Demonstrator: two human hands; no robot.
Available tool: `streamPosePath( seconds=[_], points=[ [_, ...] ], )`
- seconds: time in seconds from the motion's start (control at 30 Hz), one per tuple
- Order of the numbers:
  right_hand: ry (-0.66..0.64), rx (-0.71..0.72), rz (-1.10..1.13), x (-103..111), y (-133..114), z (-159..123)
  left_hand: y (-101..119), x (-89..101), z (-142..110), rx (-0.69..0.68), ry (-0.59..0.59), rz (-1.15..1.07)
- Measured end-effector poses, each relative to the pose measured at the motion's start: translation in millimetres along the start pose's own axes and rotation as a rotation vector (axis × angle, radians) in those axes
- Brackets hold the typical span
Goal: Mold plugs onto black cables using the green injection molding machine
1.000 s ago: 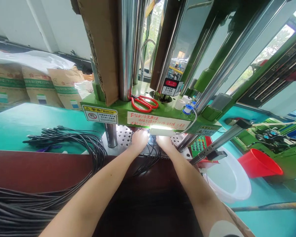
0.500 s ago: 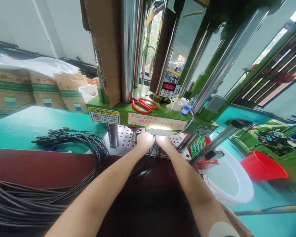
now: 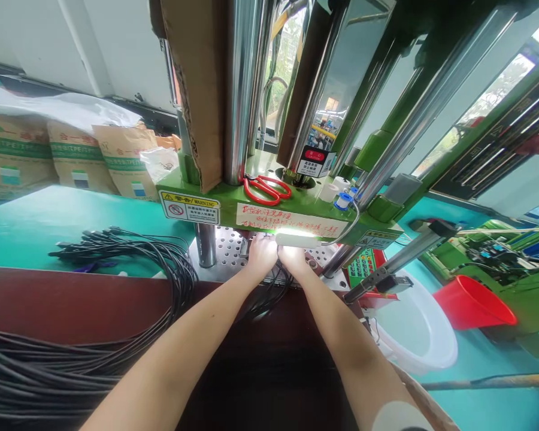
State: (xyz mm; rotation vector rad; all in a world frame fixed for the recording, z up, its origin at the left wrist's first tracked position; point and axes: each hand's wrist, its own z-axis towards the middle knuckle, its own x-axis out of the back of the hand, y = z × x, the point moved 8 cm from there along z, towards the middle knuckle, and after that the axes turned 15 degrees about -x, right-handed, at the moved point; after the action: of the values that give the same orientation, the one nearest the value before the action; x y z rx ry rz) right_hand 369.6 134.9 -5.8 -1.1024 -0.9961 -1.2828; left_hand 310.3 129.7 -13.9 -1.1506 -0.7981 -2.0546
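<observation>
My left hand (image 3: 262, 255) and my right hand (image 3: 291, 261) sit close together on the perforated steel plate (image 3: 227, 251) of a green vertical moulding press (image 3: 278, 215). Their fingers are hidden under the press's lit front edge. Thin black cables (image 3: 269, 293) run out from beneath both hands and hang over the bench edge. I cannot tell whether either hand grips them. To the left lies a bundle of black cables with plugged ends (image 3: 117, 254), and a thick coil of cable (image 3: 36, 374) fills the lower left. Red-handled scissors (image 3: 267, 190) rest on the press ledge above my hands.
Steel press columns (image 3: 240, 90) rise directly ahead of my hands. A green bench top (image 3: 54, 221) and dark red board (image 3: 63, 305) lie left, with stacked paper sacks (image 3: 76, 155) behind. A white basin (image 3: 413, 323) and red bucket (image 3: 471, 302) stand on the right.
My two hands have drawn slightly closer together at the plate. The camera view has shifted a little, and the cables and scissors stay in place.
</observation>
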Motion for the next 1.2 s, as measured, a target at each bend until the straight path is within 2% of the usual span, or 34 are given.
streamPosePath(
  seconds=[0.33, 0.47, 0.57, 0.77, 1.0, 1.2],
  points=[
    [0.033, 0.033, 0.003, 8.5, 4.9, -2.6, 0.7, 5.7, 1.9, 0.021, 0.038, 0.051],
    [0.036, 0.095, 0.020, 11.8, 17.9, -13.1, -0.4, 9.6, 1.2, 0.016, 0.036, 0.062],
    [0.010, 0.169, 0.023, 12.3, 23.9, -23.0, -1.5, 14.0, -1.5, -0.047, 0.025, 0.035],
    [-0.040, 0.215, 0.033, 11.2, 25.5, -23.6, -9.8, 11.6, -10.0, -0.241, -0.085, -0.069],
    [-0.080, 0.191, 0.053, -0.9, 26.0, -10.5, -25.4, -7.4, -5.7, -0.184, -0.217, -0.143],
    [-0.076, 0.168, 0.058, 0.3, 28.3, -5.7, -27.5, -2.0, -2.2, -0.166, -0.233, -0.168]
  ],
)
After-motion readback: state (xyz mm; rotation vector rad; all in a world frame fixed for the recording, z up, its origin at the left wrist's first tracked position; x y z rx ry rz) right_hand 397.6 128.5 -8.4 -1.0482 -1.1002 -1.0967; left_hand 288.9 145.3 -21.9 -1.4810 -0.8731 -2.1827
